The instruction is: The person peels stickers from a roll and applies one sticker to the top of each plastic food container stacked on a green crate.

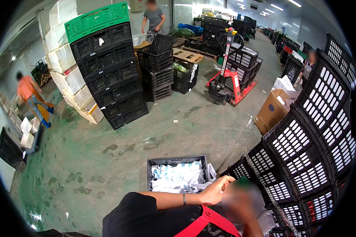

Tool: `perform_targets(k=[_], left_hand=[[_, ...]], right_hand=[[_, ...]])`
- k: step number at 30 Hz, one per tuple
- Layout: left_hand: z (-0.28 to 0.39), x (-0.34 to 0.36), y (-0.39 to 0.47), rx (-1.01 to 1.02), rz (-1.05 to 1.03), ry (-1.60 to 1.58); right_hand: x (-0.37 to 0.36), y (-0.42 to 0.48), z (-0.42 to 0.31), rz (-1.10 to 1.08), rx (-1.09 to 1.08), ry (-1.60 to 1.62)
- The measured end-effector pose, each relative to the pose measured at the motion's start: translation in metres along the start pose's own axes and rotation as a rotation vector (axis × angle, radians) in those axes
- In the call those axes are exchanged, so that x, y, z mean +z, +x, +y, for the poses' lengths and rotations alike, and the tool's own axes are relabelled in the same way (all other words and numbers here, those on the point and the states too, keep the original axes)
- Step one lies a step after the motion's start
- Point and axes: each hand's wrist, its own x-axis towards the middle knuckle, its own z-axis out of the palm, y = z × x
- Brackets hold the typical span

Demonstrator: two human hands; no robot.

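My left hand [214,191], with a band at the wrist, reaches across my chest to the right. Its fingers are bent, and their tips meet a blurred patch, so what they touch cannot be told. My right hand [242,204] lies mostly inside that blur; only the forearm below shows plainly. Just beyond my left forearm, a black plastic crate [178,160] on the floor holds white plastic bags and blue-and-white printed packets [176,171]. To the right of my hands rises a stack of black slatted crates [293,148].
Black crates [109,74] topped by a green crate [98,20] stand beside white foam boxes [62,56]. A red pallet truck [233,86] carries crates. An open cardboard box [271,111] stands at right. People [32,91] are at left, at the back [154,19] and at right [308,63].
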Motion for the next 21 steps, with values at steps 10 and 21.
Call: perform_targets(k=[10, 21], left_hand=[[0.003, -0.004, 0.006, 0.100, -0.069, 0.007], [-0.010, -0.028, 0.013, 0.269, -0.438, -0.089]], right_hand=[[0.012, -0.008, 0.019, 0.019, 0.174, 0.427], [0.001, -0.004, 0.009, 0.111, 0.481, 0.778]])
